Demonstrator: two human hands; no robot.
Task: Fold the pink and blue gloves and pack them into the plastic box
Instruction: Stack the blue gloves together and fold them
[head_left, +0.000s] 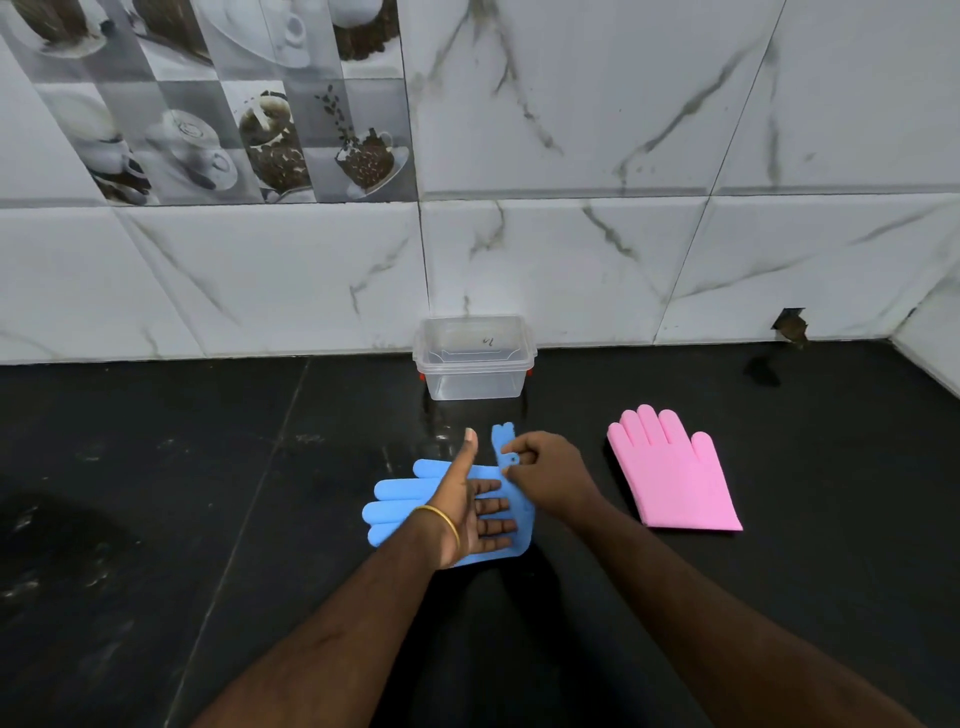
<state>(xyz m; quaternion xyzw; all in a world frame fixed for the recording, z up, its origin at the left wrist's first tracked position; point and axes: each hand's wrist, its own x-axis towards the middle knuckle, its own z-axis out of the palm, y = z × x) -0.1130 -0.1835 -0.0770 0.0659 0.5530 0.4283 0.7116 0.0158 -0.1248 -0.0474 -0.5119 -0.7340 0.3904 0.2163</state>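
Your left hand (475, 506) presses flat on the blue rubber glove (400, 506); your right hand (545, 475) pinches its lifted cuff. Pink rubber glove (675, 475) lies right; clear plastic box (475, 358) behind.

Person is wearing a thin gold bangle (441, 525) on the left wrist, both forearms showing bare, no sleeves.

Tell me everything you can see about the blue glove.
The blue glove looks like soft, matte rubber or silicone. It lies on the black counter in front of the plastic box, its fingers pointing left. The left hand presses flat on its middle with straight fingers. The right hand pinches the cuff end and lifts it upward, starting a fold. The pink glove lies apart, to the right.
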